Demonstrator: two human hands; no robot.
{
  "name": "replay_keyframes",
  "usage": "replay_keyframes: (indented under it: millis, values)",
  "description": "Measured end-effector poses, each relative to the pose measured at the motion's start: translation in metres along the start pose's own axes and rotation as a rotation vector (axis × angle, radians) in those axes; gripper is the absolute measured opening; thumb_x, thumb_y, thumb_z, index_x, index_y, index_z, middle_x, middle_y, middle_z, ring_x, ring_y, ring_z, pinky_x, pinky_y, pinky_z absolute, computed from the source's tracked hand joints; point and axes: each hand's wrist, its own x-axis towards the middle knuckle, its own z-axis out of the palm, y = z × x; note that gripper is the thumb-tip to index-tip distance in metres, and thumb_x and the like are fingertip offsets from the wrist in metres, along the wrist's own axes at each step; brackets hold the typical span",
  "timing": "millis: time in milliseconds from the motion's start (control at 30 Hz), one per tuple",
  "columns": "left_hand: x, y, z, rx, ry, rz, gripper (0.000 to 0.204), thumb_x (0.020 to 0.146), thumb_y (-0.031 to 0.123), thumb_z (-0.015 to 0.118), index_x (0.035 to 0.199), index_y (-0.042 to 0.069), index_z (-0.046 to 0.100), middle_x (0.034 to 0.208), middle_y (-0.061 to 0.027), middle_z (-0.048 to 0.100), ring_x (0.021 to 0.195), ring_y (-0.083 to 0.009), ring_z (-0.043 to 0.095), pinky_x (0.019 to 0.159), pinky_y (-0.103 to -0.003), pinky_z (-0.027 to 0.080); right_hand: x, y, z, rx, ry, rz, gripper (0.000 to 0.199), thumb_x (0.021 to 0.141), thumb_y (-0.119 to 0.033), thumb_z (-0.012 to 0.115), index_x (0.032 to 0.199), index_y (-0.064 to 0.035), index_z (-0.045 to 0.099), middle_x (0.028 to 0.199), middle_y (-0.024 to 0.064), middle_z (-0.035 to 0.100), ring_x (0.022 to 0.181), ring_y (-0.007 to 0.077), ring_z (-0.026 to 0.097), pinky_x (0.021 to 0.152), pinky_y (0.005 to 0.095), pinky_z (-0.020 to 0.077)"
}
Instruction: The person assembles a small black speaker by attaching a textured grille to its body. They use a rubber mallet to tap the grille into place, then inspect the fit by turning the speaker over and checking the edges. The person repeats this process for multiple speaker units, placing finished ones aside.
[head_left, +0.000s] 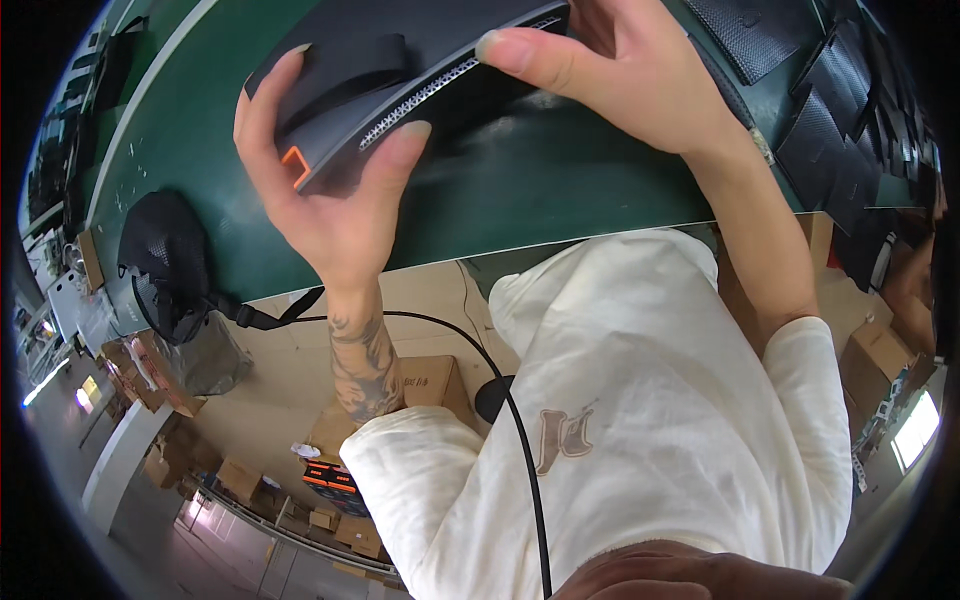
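Note:
A black, curved flat piece (pixel 340 45) is held up over the green table between my two hands. A wide black band crosses its face. Along its lower edge runs a narrow strip with a light, toothed-looking pattern (pixel 418 103), and a small orange tab (pixel 295 165) sticks out at the left corner. My left hand (pixel 325 200) grips that corner, fingers behind it and thumb along the near side. At the right end, my right hand (pixel 620 85) pinches the edge with its thumb on top; its other fingers are partly hidden. Its exact kind I cannot tell.
Several black textured panels (pixel 830 110) lie piled at the right of the green table (pixel 480 215). A black mesh bag with a strap (pixel 165 255) hangs at the left edge. A black cable (pixel 515 420) crosses my front. Cardboard boxes (pixel 435 385) stand below.

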Motion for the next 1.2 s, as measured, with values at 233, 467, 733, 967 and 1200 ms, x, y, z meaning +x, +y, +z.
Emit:
replay_keyframes:
  millis: [233,467,733,967,1200]
  values:
    - [0.002,-0.006,0.009,0.058,0.052,0.117,0.085,0.067,0.028,0.099,0.139,0.007,0.057,0.138,-0.0136,0.05,0.123,-0.0252,0.057,0.101,-0.037,0.051,0.009,0.059,-0.022,0.036,-0.138,-0.261,0.087,0.098,-0.016,0.074,0.164,0.0013,0.018,0.158,0.0156,0.037,0.14,0.0195,0.041,0.117,0.0304,0.0326]
    - [0.024,-0.008,-0.021,-0.021,-0.233,0.165,0.092,0.072,0.021,0.093,0.15,0.001,0.049,0.152,-0.0177,0.05,0.135,-0.028,0.054,0.114,-0.039,0.045,0.003,0.055,-0.024,0.017,-0.105,-0.229,0.088,0.1,-0.021,0.072,0.164,0.0007,0.015,0.16,0.0152,0.035,0.14,0.0196,0.039,0.116,0.0302,0.0318]
    - [0.013,-0.011,-0.01,0.053,-0.122,0.172,0.082,0.072,0.015,0.094,0.143,0.002,0.056,0.148,-0.0164,0.051,0.133,-0.0267,0.055,0.111,-0.037,0.047,-0.007,0.026,-0.006,-0.23,-0.085,-0.21,0.094,0.098,-0.022,0.074,0.165,-0.0004,0.011,0.159,0.0172,0.034,0.142,0.0219,0.038,0.117,0.0317,0.0314]
    - [0.019,-0.01,-0.007,0.049,-0.164,0.235,0.085,0.075,0.019,0.093,0.146,0.001,0.051,0.151,-0.0179,0.049,0.136,-0.0276,0.052,0.113,-0.039,0.044,0.004,0.041,-0.016,-0.024,-0.067,-0.21,0.094,0.092,-0.012,0.079,0.163,-0.0019,0.019,0.153,0.0147,0.04,0.139,0.0212,0.042,0.115,0.0318,0.0353]
    - [0.015,-0.016,-0.001,-0.346,-0.149,0.177,0.09,0.088,0.033,0.083,0.156,0.001,0.034,0.161,-0.02,0.038,0.142,-0.0294,0.047,0.118,-0.039,0.038,0.006,0.037,-0.018,0.044,-0.124,-0.152,0.087,0.093,-0.01,0.078,0.161,-0.0022,0.025,0.149,0.0131,0.044,0.135,0.0192,0.045,0.113,0.0309,0.0383]
